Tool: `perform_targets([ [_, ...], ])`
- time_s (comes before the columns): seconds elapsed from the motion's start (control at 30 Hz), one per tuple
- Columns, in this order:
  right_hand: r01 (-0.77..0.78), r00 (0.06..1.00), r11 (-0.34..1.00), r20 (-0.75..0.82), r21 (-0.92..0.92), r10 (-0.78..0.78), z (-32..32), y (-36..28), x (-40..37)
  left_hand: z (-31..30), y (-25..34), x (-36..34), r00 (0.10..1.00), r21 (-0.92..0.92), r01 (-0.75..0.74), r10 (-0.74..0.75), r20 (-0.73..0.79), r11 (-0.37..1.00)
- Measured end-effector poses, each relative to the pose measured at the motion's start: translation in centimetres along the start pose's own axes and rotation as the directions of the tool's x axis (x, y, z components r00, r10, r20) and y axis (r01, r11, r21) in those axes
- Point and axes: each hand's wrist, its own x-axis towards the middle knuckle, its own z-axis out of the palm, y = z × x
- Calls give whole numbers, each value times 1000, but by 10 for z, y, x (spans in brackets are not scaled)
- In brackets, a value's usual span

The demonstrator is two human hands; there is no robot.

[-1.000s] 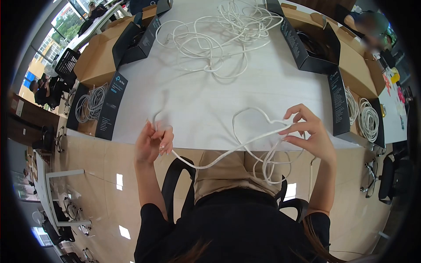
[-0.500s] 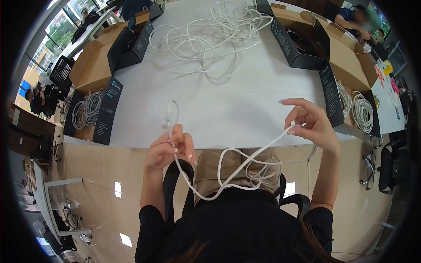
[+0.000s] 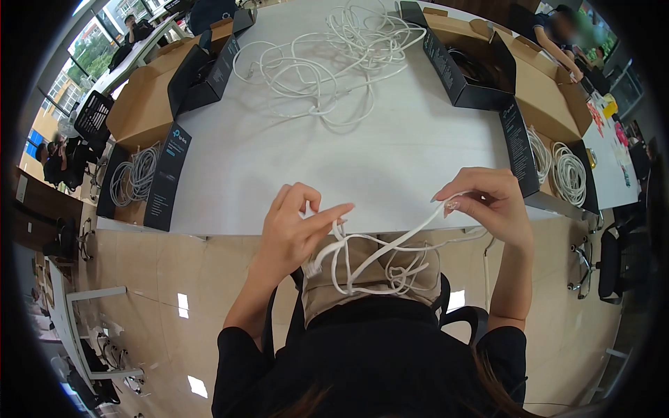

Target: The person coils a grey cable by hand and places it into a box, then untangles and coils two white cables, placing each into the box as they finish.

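Over my lap, at the table's front edge, a loosely looped white cable (image 3: 368, 267) hangs. My right hand (image 3: 488, 203) pinches one strand of it between thumb and fingers, above the right side of the lap. My left hand (image 3: 296, 230) is over the left side, its index finger pointing right and its fingers apart; the cable hangs just beneath it, and no strand is visibly gripped. A blurred cable end lies below the left palm. A large tangle of white cable (image 3: 317, 83) lies on the table's far half.
The white table (image 3: 293, 160) carries open black boxes: one at left (image 3: 167, 177) and one at right (image 3: 519, 143) with coiled white cables, and two farther back (image 3: 223, 70) (image 3: 446, 70) with dark contents. Another person (image 3: 557, 42) is at the back right.
My left hand has moved right and turned, its fingers spreading; the cable end it held up has dropped to below the palm. My right hand still pinches the cable, slightly farther left.
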Motion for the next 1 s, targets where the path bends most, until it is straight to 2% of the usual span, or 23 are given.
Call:
perform_targets([
  [0.1, 42, 999, 994, 1, -96, -42, 3, -5, 1, -7, 7, 5, 955, -193, 220, -171, 242, 956],
  [0.13, 65, 997, 993, -24, -100, -67, 5, -4, 1, -6, 4, 4, 940, -452, 290, -163, 300, 843],
  [0.17, 88, 994, 991, -49, -105, -93, 6, -4, 1, -3, -1, 1, 927, -668, 348, -135, 350, 657],
  [0.2, 88, 993, 989, -66, -120, -96, 6, -2, 1, -3, -5, 1, 916, -822, 392, -90, 391, 414],
  [0.33, 90, 989, 980, -100, -176, -109, 8, -7, -1, -4, -14, -1, 918, -903, 394, -27, 395, 174],
  [0.43, 85, 990, 972, -92, -218, -108, 10, -16, -1, -17, -16, 5, 894, -878, 447, 60, 443, -172],
  [0.47, 82, 990, 969, -89, -233, -105, 10, -17, -1, -25, -13, 6, 879, -878, 477, 6, 477, -35],
  [0.57, 107, 983, 972, -126, -211, -135, 9, -14, -2, -46, -2, 14, 833, -800, 551, -93, 546, 238],
  [0.67, 87, 973, 968, -190, -234, -134, 8, -14, -3, -54, 0, 12, 803, -800, 596, -51, 593, 76],
  [0.77, 110, 963, 963, -213, -248, -165, 9, -11, -3, -54, -7, 4, 876, -875, 481, 68, 477, -59],
  [0.87, 102, 964, 950, -206, -295, -168, 10, -14, -4, -66, 1, 6, 885, -871, 439, 58, 461, 222],
  [0.97, 128, 956, 933, -208, -338, -206, 8, -17, -3, -63, 5, 2, 903, -849, 411, -24, 428, 333],
  [1.0, 121, 953, 930, -222, -348, -207, 7, -17, -3, -63, 7, 2, 913, -858, 397, -40, 407, 325],
])
